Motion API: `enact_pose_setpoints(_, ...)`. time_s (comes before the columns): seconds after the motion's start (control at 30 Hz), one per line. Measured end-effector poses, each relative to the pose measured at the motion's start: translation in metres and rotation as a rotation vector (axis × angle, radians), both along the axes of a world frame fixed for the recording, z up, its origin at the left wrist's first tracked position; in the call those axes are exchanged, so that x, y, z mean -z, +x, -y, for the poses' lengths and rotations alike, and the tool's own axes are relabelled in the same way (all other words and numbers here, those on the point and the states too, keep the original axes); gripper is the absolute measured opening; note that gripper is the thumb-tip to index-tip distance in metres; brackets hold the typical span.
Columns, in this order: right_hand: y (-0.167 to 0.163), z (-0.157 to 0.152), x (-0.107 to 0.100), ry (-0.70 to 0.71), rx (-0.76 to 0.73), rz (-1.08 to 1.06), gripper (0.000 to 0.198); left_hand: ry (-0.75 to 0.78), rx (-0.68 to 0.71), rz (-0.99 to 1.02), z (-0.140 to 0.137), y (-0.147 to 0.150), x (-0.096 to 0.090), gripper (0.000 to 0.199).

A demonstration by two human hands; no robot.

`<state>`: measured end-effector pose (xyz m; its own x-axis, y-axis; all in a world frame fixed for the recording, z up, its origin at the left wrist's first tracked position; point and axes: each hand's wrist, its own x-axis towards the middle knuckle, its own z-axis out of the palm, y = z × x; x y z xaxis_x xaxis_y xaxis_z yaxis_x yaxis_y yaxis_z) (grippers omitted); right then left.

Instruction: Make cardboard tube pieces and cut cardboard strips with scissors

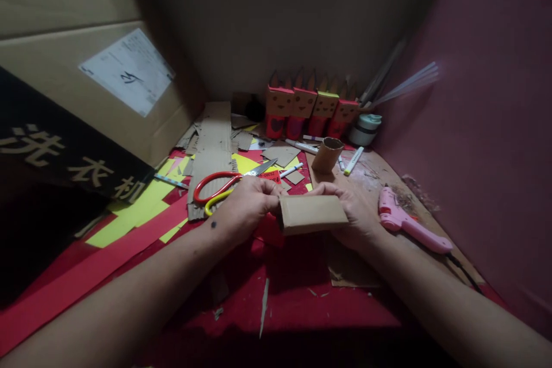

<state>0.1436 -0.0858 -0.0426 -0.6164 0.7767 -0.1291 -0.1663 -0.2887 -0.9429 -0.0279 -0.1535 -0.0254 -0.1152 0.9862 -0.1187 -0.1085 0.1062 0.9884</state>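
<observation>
Between my two hands is a small folded cardboard piece point(314, 211), shaped like a flat box, held above the red table. My left hand point(256, 201) pinches its left end. Around its right end my right hand point(353, 213) is closed, partly hidden behind the cardboard. Scissors point(219, 184) with red and yellow handles lie just beyond my left hand, blades pointing away to the right. A cardboard tube point(328, 155) stands upright a little beyond my right hand. To the right of that hand lies a pink glue gun point(409, 221).
A large cardboard box point(107, 0) rises at the left. Several cardboard figures point(310, 106) with drawn faces stand at the back, beside a pale green jar point(365, 128). Markers point(353, 161), yellow paper point(142, 207), a red strip point(99, 264) and cardboard scraps litter the table.
</observation>
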Motion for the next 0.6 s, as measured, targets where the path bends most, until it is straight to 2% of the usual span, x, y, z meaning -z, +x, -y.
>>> enact_pose_setpoints(0.07, 0.000, 0.004, 0.000, 0.078, 0.007, -0.014, 0.015, 0.044, -0.013, -0.011, 0.001, 0.000, 0.000, 0.012)
enact_pose_setpoints(0.17, 0.001, 0.012, 0.000, 0.350, 0.065, -0.052, 0.022, 0.064, -0.038, 0.009, 0.002, -0.001, 0.003, 0.012)
enact_pose_setpoints(0.27, 0.006, 0.020, 0.000, 0.664, 0.078, -0.062, 0.042, 0.168, -0.047, 0.050, 0.003, -0.001, 0.006, 0.018)
enact_pose_setpoints(0.37, 0.012, 0.026, -0.001, 0.899, 0.055, -0.028, 0.061, 0.299, -0.045, 0.044, 0.006, -0.002, 0.002, 0.019)
enact_pose_setpoints(0.43, 0.016, 0.028, -0.003, 1.030, 0.048, -0.003, 0.067, 0.347, 0.015, -0.030, 0.009, -0.002, -0.001, 0.019)
enact_pose_setpoints(0.53, 0.019, 0.028, -0.006, 1.163, 0.063, 0.026, 0.067, 0.447, 0.071, -0.248, 0.013, -0.003, -0.005, 0.010)
enact_pose_setpoints(0.6, 0.019, 0.027, -0.008, 1.124, 0.053, 0.010, 0.066, 0.559, 0.032, -0.377, 0.014, -0.003, -0.005, 0.010)
